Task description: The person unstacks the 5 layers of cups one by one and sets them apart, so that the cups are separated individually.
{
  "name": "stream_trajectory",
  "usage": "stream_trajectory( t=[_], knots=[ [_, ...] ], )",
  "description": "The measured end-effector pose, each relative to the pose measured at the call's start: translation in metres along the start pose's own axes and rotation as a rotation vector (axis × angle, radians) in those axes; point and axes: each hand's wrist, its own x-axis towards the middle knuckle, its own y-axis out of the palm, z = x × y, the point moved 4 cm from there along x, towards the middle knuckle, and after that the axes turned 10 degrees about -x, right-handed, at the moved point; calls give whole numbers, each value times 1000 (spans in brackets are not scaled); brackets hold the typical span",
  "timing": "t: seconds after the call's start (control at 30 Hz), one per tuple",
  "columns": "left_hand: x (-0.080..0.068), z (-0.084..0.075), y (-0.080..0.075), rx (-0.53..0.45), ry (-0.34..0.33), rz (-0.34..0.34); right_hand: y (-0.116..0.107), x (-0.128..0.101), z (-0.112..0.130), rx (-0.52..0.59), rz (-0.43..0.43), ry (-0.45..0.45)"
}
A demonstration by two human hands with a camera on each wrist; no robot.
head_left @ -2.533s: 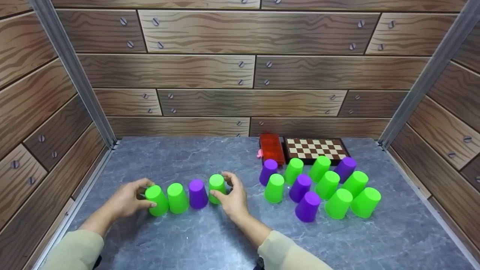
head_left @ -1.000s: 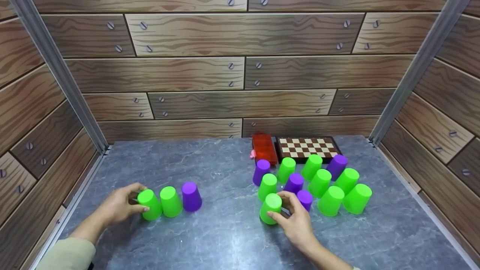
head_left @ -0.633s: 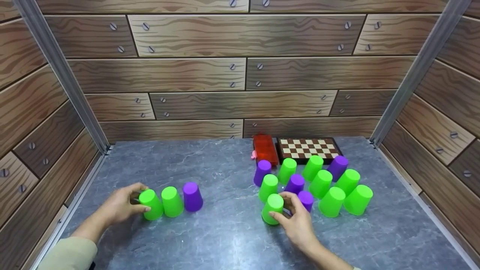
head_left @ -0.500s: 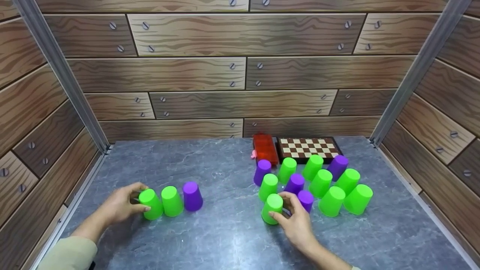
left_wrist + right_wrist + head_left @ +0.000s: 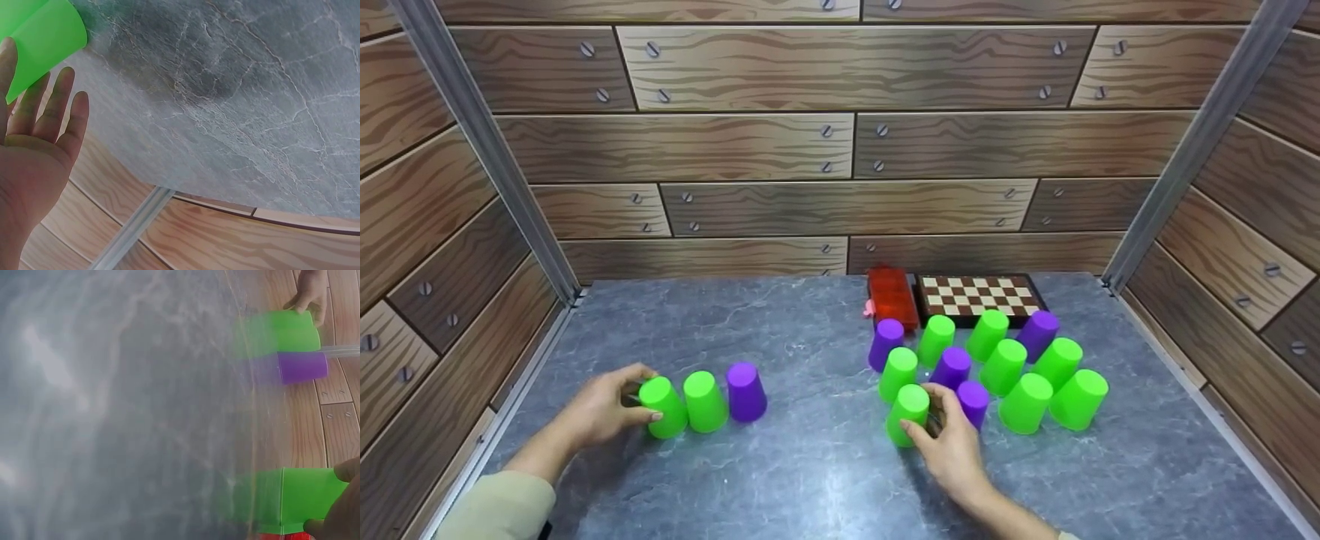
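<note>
At the left, a row of upside-down cups stands on the table: a green cup (image 5: 663,411), a second green cup (image 5: 706,403) and a purple cup (image 5: 747,394). My left hand (image 5: 604,409) holds the outermost green one, thumb in front and fingers around its far side. That cup (image 5: 50,42) fills the upper left corner of the left wrist view. My right hand (image 5: 956,446) grips another upside-down green cup (image 5: 907,416) between thumb and fingers, at the front left of the cup group. The right wrist view shows this cup (image 5: 309,498) low at the right.
Several upside-down cups fill the right side, among them a green cup (image 5: 1024,403) and a purple cup (image 5: 973,401) just beyond my right hand. Behind them lie a red box (image 5: 892,296) and a checkered game board (image 5: 979,296). Wood-patterned walls (image 5: 750,206) enclose the table.
My right hand has carried the green cup from the right end of the row over to the front of the group at the right, and stays there. My left hand keeps its hold.
</note>
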Motion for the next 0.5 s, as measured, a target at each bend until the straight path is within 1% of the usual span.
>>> stream_trajectory(
  t=[0.13, 0.2, 0.27, 0.33, 0.37, 0.43, 0.5],
  knots=[
    [-2, -1, 0, -7, -7, 1, -6, -1, 12, -92, -33, -35],
    [-2, -2, 0, -10, -12, -4, -10, -1, 24, -138, -56, -81],
    [-2, -2, -1, -16, -15, -5, -13, 1, 40, -164, -78, -153],
    [-2, -3, -1, -21, -19, -6, -14, 5, 60, -156, -77, -223],
    [-2, -3, -1, -21, -21, -6, -13, 7, 72, -136, -63, -257],
    [-1, -3, 0, -18, -27, -7, -8, 13, 93, -99, -26, -318],
    [-1, -3, 0, -13, -33, -8, -1, 19, 115, -61, 28, -352]
  ],
)
